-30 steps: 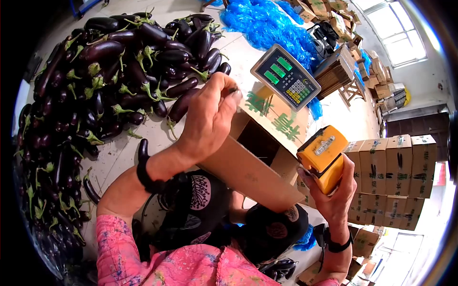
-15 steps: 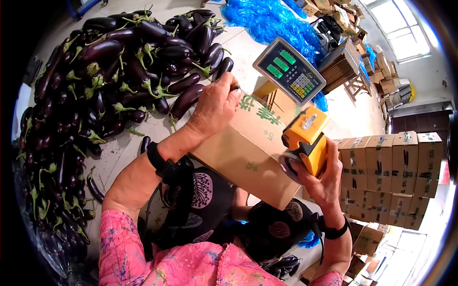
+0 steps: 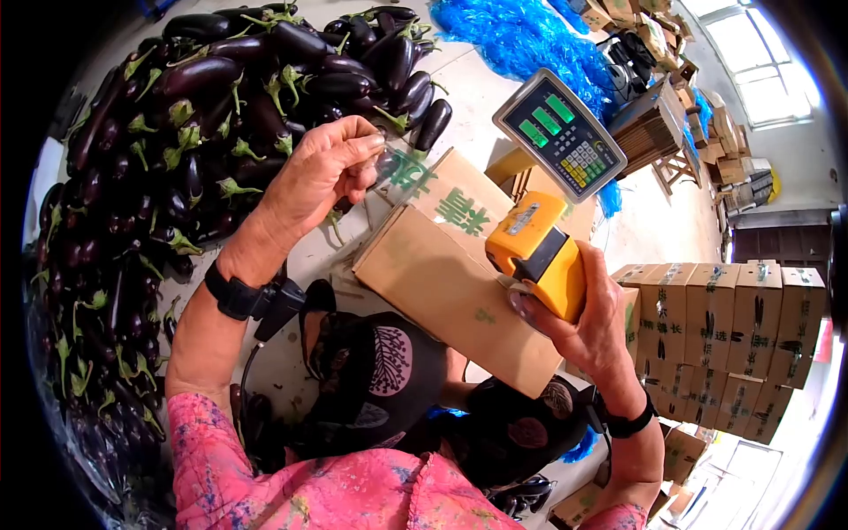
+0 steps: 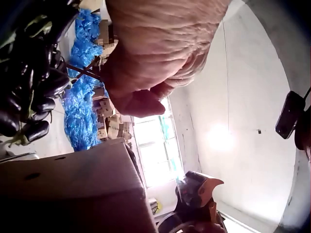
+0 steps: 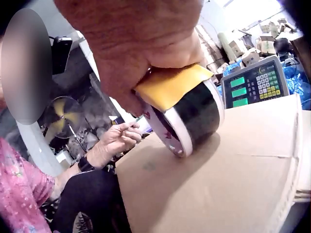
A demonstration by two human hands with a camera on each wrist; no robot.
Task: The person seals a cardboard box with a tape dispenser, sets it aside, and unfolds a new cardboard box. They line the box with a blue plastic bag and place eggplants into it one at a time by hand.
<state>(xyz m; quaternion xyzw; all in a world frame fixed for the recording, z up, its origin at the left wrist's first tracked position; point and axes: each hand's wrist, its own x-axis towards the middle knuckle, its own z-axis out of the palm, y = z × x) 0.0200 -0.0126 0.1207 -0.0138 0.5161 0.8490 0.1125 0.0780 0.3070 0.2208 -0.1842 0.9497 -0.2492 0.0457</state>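
Since the earlier frame, the left hand (image 3: 309,177) has gone out past the end of the cardboard box (image 3: 459,300), and the yellow tape cutter (image 3: 539,256) has come further in over the box. That left hand pinches what looks like a clear strip of tape (image 4: 165,130); the right hand (image 3: 594,340) grips the cutter. The box sits near the scale (image 3: 561,132). A loose strip could twist and stick to itself. Pulling too hard could tear it or slide the box. If the box top pops up, the tape could go on crooked.
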